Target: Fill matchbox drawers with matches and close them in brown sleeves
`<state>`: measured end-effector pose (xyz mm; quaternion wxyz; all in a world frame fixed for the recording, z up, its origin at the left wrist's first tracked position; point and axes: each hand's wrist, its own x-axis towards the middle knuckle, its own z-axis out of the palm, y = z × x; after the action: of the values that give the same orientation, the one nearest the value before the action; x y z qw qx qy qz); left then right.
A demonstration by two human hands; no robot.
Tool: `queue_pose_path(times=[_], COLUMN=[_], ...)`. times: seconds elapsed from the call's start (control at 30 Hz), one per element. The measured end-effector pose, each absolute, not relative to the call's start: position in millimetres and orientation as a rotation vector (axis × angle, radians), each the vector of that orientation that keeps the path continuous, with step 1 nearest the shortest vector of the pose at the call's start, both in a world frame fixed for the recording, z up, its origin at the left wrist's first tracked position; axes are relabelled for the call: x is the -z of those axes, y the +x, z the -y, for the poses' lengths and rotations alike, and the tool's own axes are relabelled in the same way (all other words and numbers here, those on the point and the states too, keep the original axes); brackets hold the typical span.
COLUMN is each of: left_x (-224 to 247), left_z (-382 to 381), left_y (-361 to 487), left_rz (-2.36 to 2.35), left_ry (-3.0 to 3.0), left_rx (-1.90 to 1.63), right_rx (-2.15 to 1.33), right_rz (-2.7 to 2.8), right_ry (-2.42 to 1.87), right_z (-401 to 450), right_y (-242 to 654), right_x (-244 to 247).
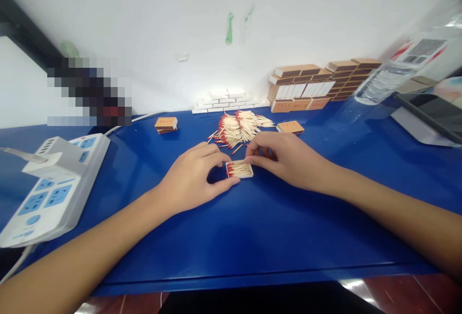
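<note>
A small white matchbox tray (246,176) lies on the blue table, filled with matches (238,168) whose red heads point left. My left hand (197,177) holds the tray, thumb along its near edge and forefinger at its far left corner. The fingers of my right hand (285,157) are pinched together at the tray's far right corner, by the plain match ends; whatever is between the fingertips is hidden. Just behind the tray spreads a heap of loose red-headed matches (240,129).
Matchboxes lie at the left (166,124) and right (291,127) of the heap. Along the wall stand stacked white trays (227,101) and stacked matchboxes (303,88). A water bottle (390,76) and a phone (433,112) are at right, a power strip (68,194) at left.
</note>
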<state>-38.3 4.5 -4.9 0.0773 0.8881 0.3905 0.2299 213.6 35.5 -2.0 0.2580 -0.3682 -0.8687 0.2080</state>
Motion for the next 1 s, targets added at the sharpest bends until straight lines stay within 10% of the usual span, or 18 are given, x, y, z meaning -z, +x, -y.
queue_pose_path(times=[1.0], left_x=[2.1], left_z=[-0.5], left_y=[-36.4], left_rz=[-1.011], left_ry=[2.652], left_rx=[-0.742], right_rx=[-0.638], right_rz=[2.407], right_ry=[-0.844], right_z=[-20.1], right_y=[210.6], right_x=[-1.6])
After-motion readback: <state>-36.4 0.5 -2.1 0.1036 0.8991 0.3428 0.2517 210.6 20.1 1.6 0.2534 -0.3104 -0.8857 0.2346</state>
